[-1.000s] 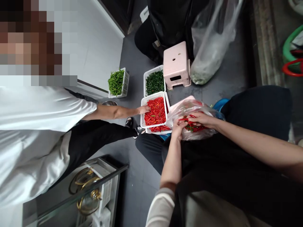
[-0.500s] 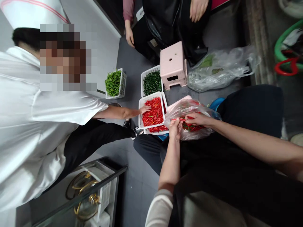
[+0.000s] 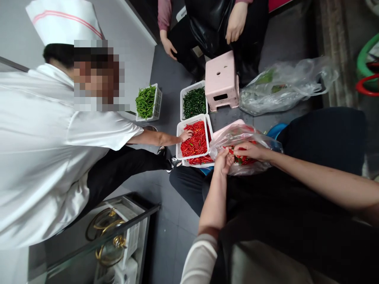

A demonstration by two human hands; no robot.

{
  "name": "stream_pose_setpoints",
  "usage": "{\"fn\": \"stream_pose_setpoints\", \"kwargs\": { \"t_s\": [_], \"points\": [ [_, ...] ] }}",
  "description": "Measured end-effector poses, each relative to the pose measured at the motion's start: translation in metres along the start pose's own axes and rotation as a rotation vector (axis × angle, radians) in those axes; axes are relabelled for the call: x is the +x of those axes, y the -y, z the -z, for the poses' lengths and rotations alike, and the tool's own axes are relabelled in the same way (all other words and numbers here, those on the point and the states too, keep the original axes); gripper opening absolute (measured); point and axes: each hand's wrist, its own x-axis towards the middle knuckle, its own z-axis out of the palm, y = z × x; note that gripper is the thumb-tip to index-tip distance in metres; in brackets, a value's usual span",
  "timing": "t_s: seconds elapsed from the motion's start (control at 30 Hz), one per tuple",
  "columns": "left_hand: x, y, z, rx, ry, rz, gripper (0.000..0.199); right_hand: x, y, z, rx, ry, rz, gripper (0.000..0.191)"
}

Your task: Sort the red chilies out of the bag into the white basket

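My left hand (image 3: 224, 161) is closed on a red chili pepper (image 3: 228, 150) above an open clear plastic bag (image 3: 251, 170). Just to its right, the fingers of my right hand (image 3: 251, 151) are pinched at a bit of red chili. Both hands nearly touch. Inside the bag lie red chilies with green stems (image 3: 245, 161), partly covered by my right hand. Left of the bag, a white basket (image 3: 178, 148) full of red chilies rests on another white basket (image 3: 189, 163) that also holds red ones.
A co-worker's hand (image 3: 186, 135) reaches into the upper red-chili basket. Behind stand a basket of dark green chilies (image 3: 194, 103), a basket of light green chilies (image 3: 145, 103) and a pink stool (image 3: 219, 75). A stuffed plastic bag (image 3: 276, 88) lies right; a seated person is beyond.
My hands have come closer together over the bag, and the chili in my left hand shows less. The co-worker's fingers have shifted among the red chilies. The whole view has moved slightly.
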Motion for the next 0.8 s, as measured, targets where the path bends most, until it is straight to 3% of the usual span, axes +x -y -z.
{"fn": "stream_pose_setpoints", "kwargs": {
  "t_s": [0.1, 0.17, 0.27, 0.37, 0.47, 0.6, 0.7, 0.8],
  "points": [
    [-0.001, -0.001, 0.001, -0.049, 0.015, 0.239, 0.011, -0.004, 0.009, -0.003, 0.027, 0.11, -0.063, 0.045],
    [0.0, -0.003, 0.003, -0.092, -0.02, 0.281, 0.009, -0.006, 0.009, -0.003, 0.118, 0.146, -0.186, 0.043],
    [0.001, -0.008, 0.007, -0.094, -0.106, 0.141, 0.006, -0.003, -0.001, 0.0, 0.333, -0.034, -0.358, 0.039],
    [-0.003, -0.013, 0.009, -0.006, -0.168, 0.044, 0.012, 0.001, -0.011, 0.004, 0.471, -0.178, -0.435, 0.026],
    [-0.008, -0.007, 0.006, 0.051, -0.09, 0.071, 0.022, 0.004, -0.012, 0.002, 0.535, -0.213, -0.419, 0.015],
    [-0.005, 0.014, -0.004, 0.137, -0.03, -0.022, 0.031, 0.003, -0.005, -0.009, 0.509, -0.196, -0.324, 0.023],
    [0.004, 0.026, -0.005, 0.107, -0.09, -0.1, 0.029, 0.002, -0.002, -0.013, 0.505, -0.174, -0.332, 0.036],
    [0.009, 0.025, 0.001, -0.007, -0.202, -0.044, 0.022, 0.002, -0.002, -0.01, 0.556, -0.166, -0.469, 0.037]
  ]
}}
